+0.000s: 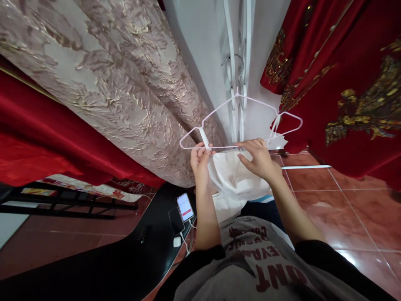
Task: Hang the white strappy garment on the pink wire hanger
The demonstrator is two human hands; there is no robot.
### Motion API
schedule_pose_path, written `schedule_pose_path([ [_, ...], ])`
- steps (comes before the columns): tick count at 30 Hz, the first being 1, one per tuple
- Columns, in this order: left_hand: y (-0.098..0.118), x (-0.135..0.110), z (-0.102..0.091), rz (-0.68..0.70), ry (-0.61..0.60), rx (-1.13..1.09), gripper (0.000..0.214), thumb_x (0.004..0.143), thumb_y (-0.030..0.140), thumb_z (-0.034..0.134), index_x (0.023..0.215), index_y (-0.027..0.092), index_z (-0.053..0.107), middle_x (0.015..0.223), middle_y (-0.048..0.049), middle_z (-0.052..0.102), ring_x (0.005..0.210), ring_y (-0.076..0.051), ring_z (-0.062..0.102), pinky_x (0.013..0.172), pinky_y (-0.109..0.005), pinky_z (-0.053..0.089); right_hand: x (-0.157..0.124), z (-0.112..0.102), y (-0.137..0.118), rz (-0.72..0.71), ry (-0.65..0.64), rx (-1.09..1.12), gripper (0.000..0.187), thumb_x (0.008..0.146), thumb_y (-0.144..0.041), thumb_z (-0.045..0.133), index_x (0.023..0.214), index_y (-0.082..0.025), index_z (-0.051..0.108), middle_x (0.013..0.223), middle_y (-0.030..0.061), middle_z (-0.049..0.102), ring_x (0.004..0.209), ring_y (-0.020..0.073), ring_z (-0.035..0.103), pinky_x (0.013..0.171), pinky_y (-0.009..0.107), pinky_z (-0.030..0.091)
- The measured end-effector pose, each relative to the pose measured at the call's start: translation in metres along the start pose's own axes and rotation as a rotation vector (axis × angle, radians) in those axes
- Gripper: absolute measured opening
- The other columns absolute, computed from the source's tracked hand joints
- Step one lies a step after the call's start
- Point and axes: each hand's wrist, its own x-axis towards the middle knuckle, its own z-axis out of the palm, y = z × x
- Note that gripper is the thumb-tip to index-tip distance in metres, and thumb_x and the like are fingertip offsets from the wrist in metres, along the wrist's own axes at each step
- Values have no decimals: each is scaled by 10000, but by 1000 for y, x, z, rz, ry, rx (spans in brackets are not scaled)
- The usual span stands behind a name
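A pale pink wire hanger hangs by its hook from a white rack against the wall. A white garment droops below its bottom bar. My left hand is closed on the garment's strap at the hanger's left end. My right hand rests its fingers on the white cloth at the middle of the bar, fingers curled and pinching the fabric.
A beige brocade garment hangs at the left over red cloth. A red gold-embroidered garment hangs at the right. A phone on a charger cable lies on a black surface. The floor has red tiles.
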Motion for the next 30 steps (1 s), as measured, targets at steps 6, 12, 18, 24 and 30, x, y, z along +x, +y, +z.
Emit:
schedule_pose_path([
  [6, 28, -5, -28, -159, -274, 319, 301, 899, 483, 758, 944, 188, 799, 907, -95, 789, 934, -208, 738, 773, -271, 529, -11, -4, 2, 25, 146, 60, 253, 1011, -298, 587, 1187, -322, 767, 1083, 26, 801, 1053, 263, 692, 1168, 550, 386],
  [12, 67, -7, -43, -234, -437, 191, 458, 866, 596, 776, 1004, 162, 824, 961, -174, 798, 914, -265, 750, 591, -275, 493, -13, -3, 0, 14, 181, 90, 260, 998, -263, 606, 1194, -335, 762, 1102, 11, 797, 1095, 250, 697, 1227, 576, 338],
  [18, 74, -3, -34, 7, -217, -59, 573, 876, 716, 666, 1176, 240, 776, 1442, -181, 675, 1377, -355, 626, 800, -356, 627, -15, 1, 0, 21, 177, 78, 279, 1000, -272, 600, 1221, -347, 754, 1125, 17, 791, 1131, 253, 695, 1247, 594, 328],
  [24, 57, 10, -45, 219, 121, -74, 392, 872, 507, 714, 1208, 307, 743, 1629, -59, 556, 1530, -286, 490, 847, -266, 579, -17, 1, 0, 4, 141, 72, 303, 1019, -291, 581, 1275, -345, 732, 1163, 29, 782, 1152, 257, 691, 1257, 605, 332],
  [30, 35, 2, -27, -46, -64, 16, 319, 808, 460, 838, 985, 210, 747, 1219, -157, 789, 1145, -278, 757, 603, -227, 470, -15, 7, -13, 1, 116, 85, 318, 1009, -288, 598, 1301, -330, 716, 1210, 47, 776, 1187, 271, 696, 1250, 632, 353],
])
